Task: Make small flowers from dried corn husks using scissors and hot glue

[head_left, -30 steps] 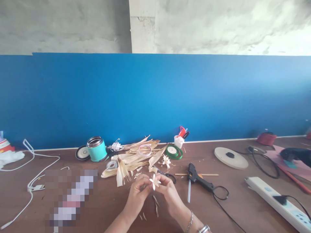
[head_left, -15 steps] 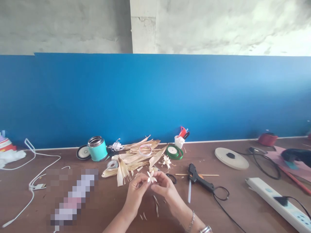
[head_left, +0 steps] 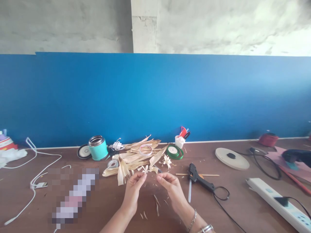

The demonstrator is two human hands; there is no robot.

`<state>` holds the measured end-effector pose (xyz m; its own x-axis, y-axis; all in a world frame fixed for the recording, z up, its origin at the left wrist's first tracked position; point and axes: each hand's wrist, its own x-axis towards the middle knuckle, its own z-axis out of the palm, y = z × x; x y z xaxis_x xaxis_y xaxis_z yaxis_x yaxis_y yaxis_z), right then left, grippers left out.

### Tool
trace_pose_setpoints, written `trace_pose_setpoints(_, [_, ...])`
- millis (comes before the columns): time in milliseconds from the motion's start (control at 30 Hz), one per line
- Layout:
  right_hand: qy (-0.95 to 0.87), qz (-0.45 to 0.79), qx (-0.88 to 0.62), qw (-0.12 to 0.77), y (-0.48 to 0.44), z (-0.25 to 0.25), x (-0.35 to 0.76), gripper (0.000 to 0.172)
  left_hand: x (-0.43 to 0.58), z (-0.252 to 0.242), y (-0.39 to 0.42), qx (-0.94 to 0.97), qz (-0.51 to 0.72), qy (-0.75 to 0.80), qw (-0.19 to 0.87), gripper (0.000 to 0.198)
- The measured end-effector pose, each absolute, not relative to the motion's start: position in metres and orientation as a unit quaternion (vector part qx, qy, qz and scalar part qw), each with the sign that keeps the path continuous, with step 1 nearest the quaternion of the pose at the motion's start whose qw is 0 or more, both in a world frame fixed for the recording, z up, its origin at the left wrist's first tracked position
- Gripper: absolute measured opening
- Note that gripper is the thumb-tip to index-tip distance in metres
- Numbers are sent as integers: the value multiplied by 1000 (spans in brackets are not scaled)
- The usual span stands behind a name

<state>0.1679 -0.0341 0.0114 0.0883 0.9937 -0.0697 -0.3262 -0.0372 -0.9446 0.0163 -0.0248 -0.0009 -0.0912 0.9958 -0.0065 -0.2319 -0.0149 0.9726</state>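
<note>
My left hand [head_left: 134, 188] pinches a small pale flower [head_left: 145, 169], its petals spread above the fingertips. A short gap to the right, my right hand [head_left: 170, 187] is closed in a pinch; whatever it may hold is too small to make out. Behind both hands lies a heap of dried corn husks [head_left: 136, 158]. A second, fuller husk flower [head_left: 167, 161] rests just beyond my right hand. Thin husk scraps [head_left: 156, 205] are scattered on the brown table [head_left: 102, 197] below the hands.
To the right lie a black glue gun [head_left: 201, 181], a wooden stick [head_left: 213, 175], a power strip [head_left: 279, 200] and a round pale disc [head_left: 232, 159]. Green ribbon [head_left: 179, 154], a white cup of tools [head_left: 179, 142] and a turquoise jar [head_left: 98, 150] stand behind. White cables [head_left: 34, 181] run on the left.
My hands have moved apart, the right one drawing away to the right. The flower that was between both hands is now at my left fingertips only.
</note>
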Motion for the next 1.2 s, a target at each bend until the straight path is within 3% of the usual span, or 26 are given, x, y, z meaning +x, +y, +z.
trace_pose_setpoints(133, [-370,559,-462,581,-32,12,174,35,15,-3,-23,398,585,446,548,27])
trace_pose_setpoints(367, [-355,501,-445,652,-21,2,191,45,13,-3,-22,417,589,471,507,30])
trace_pose_setpoints(500, [-403,491,-480,605,-22,5,188,27,15,-4,-24,459,591,480,457,30])
trace_pose_setpoints(700, [-497,495,-458,545,-32,4,167,23,17,-2,-28,550,575,466,386,24])
trace_pose_setpoints(867, [-454,547,-411,570,-39,5,155,29,20,-2,-30,581,554,450,392,24])
trace_pose_setpoints(1200, [-402,601,-380,577,-44,12,154,20,21,0,-32,617,536,422,392,24])
